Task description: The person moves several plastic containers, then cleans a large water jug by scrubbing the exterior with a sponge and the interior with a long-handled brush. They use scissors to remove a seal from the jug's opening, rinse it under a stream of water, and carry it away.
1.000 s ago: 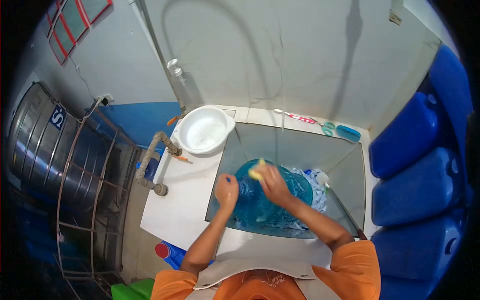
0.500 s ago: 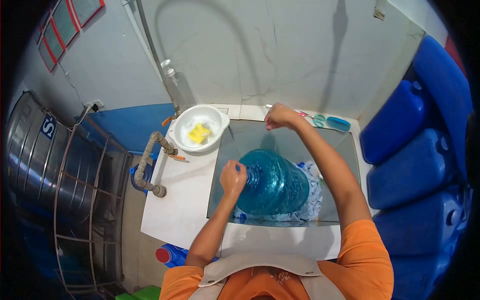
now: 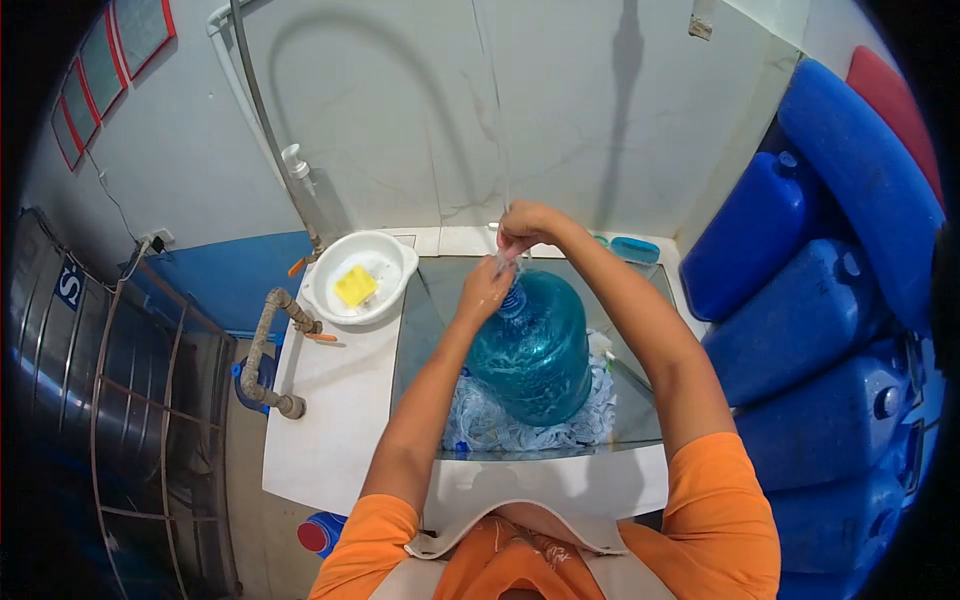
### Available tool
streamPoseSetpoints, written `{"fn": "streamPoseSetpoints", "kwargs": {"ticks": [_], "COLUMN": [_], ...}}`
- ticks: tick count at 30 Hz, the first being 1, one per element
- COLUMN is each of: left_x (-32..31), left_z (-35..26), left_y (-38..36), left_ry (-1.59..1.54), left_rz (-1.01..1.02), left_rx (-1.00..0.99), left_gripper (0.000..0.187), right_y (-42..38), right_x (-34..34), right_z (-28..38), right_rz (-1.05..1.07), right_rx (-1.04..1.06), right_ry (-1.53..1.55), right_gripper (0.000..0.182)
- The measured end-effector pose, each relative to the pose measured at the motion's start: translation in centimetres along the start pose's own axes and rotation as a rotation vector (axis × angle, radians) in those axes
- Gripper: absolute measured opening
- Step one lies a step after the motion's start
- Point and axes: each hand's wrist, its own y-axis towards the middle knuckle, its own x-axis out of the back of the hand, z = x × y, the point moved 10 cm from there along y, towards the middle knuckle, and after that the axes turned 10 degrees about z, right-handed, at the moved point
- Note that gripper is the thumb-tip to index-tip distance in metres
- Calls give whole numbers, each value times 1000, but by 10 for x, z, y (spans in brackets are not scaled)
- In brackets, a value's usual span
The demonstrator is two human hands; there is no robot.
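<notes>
A large translucent blue water jug (image 3: pixel 540 355) leans in the grey sink basin (image 3: pixel 420 300), its neck pointing up and away from me. My left hand (image 3: pixel 487 288) is closed at the jug's neck. Just above the mouth, my right hand (image 3: pixel 527 226) has its fingers curled together, close to the left fingertips. Something clear and glistening shows between the two hands; I cannot tell what the right fingers hold. Under the jug lies a heap of crumpled white and blue scraps (image 3: pixel 480 418).
Left of the basin stands a white bowl (image 3: pixel 408 285) with suds and a yellow sponge (image 3: pixel 355 287). Nearby are a pipe faucet (image 3: pixel 262 325) and a pump bottle (image 3: pixel 300 172). A blue brush (image 3: pixel 635 250) lies on the back ledge. Blue jerrycans (image 3: pixel 775 330) crowd the right side.
The jug has turned so its neck points farther back. My left hand has moved up with the neck, and my right hand has come left and down to meet it.
</notes>
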Motion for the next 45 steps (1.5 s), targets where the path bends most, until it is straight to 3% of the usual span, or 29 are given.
{"fn": "streamPoseSetpoints", "kwargs": {"ticks": [2, 3, 5, 6, 8, 9, 11, 12, 14, 15, 17, 18, 20, 21, 23, 24, 26, 29, 30, 32, 33, 35, 36, 38, 42, 44, 45], "left_x": [-18, -17, -17, -20, -29, -33, -50, -45, -47, -42, -45, -50, -38, -40, -52, -50, -50, -49, -52, -43, -48, -49, -48, -55, -58, -45, -46], "left_z": [-16, -20, 13, 15, 66, 73, 55, 56, 29, 27, 54, 53, 72, 76, 79, 84, 56, 48, 46, 84, 89, 67, 67, 40, 75, 84, 82], "left_y": [6, 7, 8, 10, -2, -3, 4, 4, -3, -1, -6, -6, -22, -24, -10, -13, -14, -11, -8, -9, -12, -1, -1, -8, 9, 6, 6], "left_ry": [-244, -243, -292, -293, -551, -550, -904, -901, -1100, -1101, -887, -888, -1053, -1053, -1165, -1165, -1167, -1136, -1136, -974, -977, -1032, -1030, -1029, -795, -763, -763], "left_rz": [224, 223, 109, 114, -76, -69, 182, 180, 379, 375, 370, 371, -93, -90, 39, 42, 332, 480, 481, 103, 104, 198, 200, 479, 340, 82, 87], "left_rx": [-125, -123, 161, 161, 490, 491, 333, 332, 341, 340, 614, 615, 766, 768, 522, 527, 516, 554, 556, 754, 755, 498, 498, 520, 536, 615, 610], "left_gripper": [28, 28, 25, 25, 22, 22, 22, 22, 22, 22, 24, 24, 25, 25, 27, 27, 27, 27, 27, 26, 26, 25, 25, 23, 27, 28, 28], "right_y": [4, 6, 2, 0, 6, 9, 6, 6, 9, 11, 7, 6, 10, 11, 11, 10, 11, 19, 21, 16, 13, 10, 9, 13, 14, 14, 14], "right_x": [1, 3, -1, -2, -2, -2, -1, 0, -2, -2, -3, -4, -4, -3, -2, -3, -4, -5, -8, -10, -11, -7, -4, -4, -2, -4, -3], "right_z": [-3, -4, 1, 3, 3, 3, -2, -3, -4, -5, -2, -1, -6, -8, -8, -8, -10, -7, -6, -3, 0, -1, -3, -6, -3, -9, -11], "right_rz": [-5, -14, -23, -32, -26, -15, -10, -4, 10, 21, 18, 17, 37, 53, 67, 82, 93, 114, 129, 141, 149, 116, 87, 63, -16, -54, -89], "right_rx": [-6, -7, 3, 10, 29, 49, 22, -2, 6, 9, 20, 30, 21, 14, 12, 13, 7, 35, 58, 69, 82, 63, 47, 50, 97, 106, 118], "right_ry": [4, 7, -4, -16, -69, -129, -55, 15, 33, 53, 40, 34, 21, 4, -5, -20, 30, 11, -54, -48, -47, 16, 83, 77, 142, 194, 251], "right_gripper": [16, 17, 17, 17, 16, 16, 16, 16, 16, 16, 16, 16, 16, 15, 15, 15, 14, 13, 13, 13, 13, 14, 16, 17, 19, 19, 18]}}
